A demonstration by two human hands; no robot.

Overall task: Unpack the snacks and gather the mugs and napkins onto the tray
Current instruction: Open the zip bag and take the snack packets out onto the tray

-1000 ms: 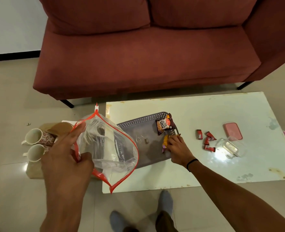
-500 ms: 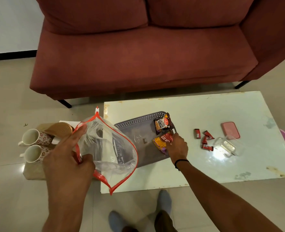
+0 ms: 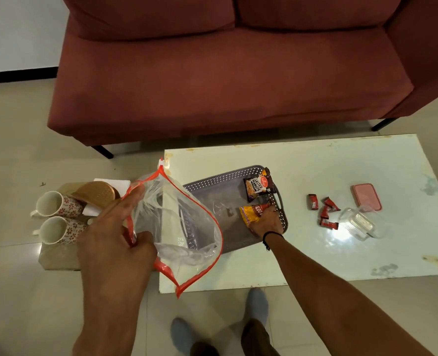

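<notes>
My left hand (image 3: pixel 115 242) holds up a clear zip bag with a red rim (image 3: pixel 176 222), its mouth wide open. My right hand (image 3: pixel 265 223) rests on an orange snack packet (image 3: pixel 251 214) lying at the right end of the grey tray (image 3: pixel 212 191) on the table. A salted peanuts packet (image 3: pixel 257 187) lies on the tray just beyond it. Two floral mugs (image 3: pixel 58 217) lie on their sides on a low stand to the left, beside white napkins (image 3: pixel 115 185) under a brown round holder (image 3: pixel 97 194).
Several small red-wrapped candies (image 3: pixel 323 210), a clear container (image 3: pixel 362 223) and its pink lid (image 3: pixel 366 196) lie on the pale green table (image 3: pixel 341 253). A maroon sofa (image 3: pixel 225 73) stands behind. My feet (image 3: pixel 256 304) are at the table's near edge.
My right hand has set the orange packet flat on the tray and now rests on it. The left hand keeps the bag up.
</notes>
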